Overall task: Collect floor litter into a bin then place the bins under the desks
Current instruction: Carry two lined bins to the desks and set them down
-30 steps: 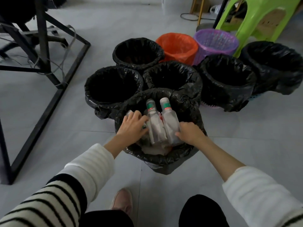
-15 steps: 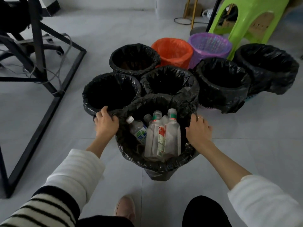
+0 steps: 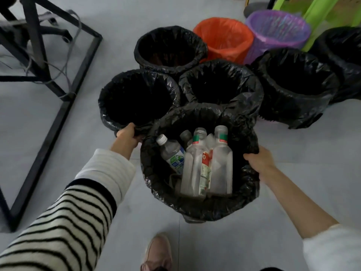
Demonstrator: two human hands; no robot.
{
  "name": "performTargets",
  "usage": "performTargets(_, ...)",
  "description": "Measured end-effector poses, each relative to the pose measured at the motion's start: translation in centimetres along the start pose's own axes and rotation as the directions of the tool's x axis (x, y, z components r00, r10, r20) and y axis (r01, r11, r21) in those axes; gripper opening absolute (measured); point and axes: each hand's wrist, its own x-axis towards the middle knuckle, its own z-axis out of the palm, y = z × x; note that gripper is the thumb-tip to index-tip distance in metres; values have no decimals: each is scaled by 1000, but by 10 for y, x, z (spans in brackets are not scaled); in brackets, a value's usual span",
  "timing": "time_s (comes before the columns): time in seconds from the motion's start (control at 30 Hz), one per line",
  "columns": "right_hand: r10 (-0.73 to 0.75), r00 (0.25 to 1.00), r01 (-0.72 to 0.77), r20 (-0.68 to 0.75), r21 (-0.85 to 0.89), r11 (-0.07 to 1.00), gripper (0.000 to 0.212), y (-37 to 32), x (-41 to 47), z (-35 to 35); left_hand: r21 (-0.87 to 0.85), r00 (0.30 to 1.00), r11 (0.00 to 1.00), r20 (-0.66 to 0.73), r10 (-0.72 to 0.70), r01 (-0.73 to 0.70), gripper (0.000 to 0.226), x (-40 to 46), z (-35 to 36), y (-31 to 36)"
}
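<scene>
The near black-lined bin (image 3: 197, 204) sits in front of me and holds several clear plastic bottles (image 3: 205, 163), standing or leaning. My left hand (image 3: 126, 136) grips the bag-covered rim at its left side, right where it meets the neighbouring black bin (image 3: 109, 116). On the bin's right rim, my right hand (image 3: 256, 160) has its fingers curled over the edge. The fingertips of both hands are hidden inside the black liner.
Behind it stand more black-lined bins (image 3: 252, 98), an orange-lined bin (image 3: 224, 38) and a purple one (image 3: 277, 28). A green plastic stool (image 3: 314, 8) is at the back right. A black metal desk frame (image 3: 58, 118) with cables stands to the left. My shoe (image 3: 158, 251) is below.
A second ago both hands were inside the bin on the bottles. They let go, moved out to the left and right rims, and now grip them; the bin looks closer.
</scene>
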Motion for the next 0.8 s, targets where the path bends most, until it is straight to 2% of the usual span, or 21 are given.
performTargets(0.2, 134, 989, -136, 59, 39, 990, 48, 2, -42, 2, -20, 987, 999, -161, 23, -26, 27, -56, -41, 0)
performTargets(0.3, 148, 983, -148, 110, -8, 989, 50, -4, -84, -13, -64, 972, 998, -233, -4, -11, 38, -123, -72, 7)
performTargets(0.47, 195, 964, -182, 181, -86, 980, 46, -24, -154, -52, -8, 902, 1000, -432, -2, -1, 46, -261, -112, 14)
performTargets(0.67, 196, 954, -152, 226, -200, 968, 49, -56, -245, -93, -205, 825, 979, -553, -117, 2, 47, -417, -179, 14)
performTargets(0.73, 174, 949, -114, 261, -231, 966, 50, -72, -278, -100, -289, 803, 957, -573, -161, -14, 37, -468, -203, 13)
performTargets(0.77, 168, 946, -99, 277, -248, 964, 50, -78, -297, -101, -426, 797, 905, -549, -249, -10, 28, -491, -213, 18)
performTargets(0.8, 158, 943, -79, 294, -263, 962, 49, -83, -316, -102, -490, 792, 872, -530, -302, 5, 20, -514, -226, 23)
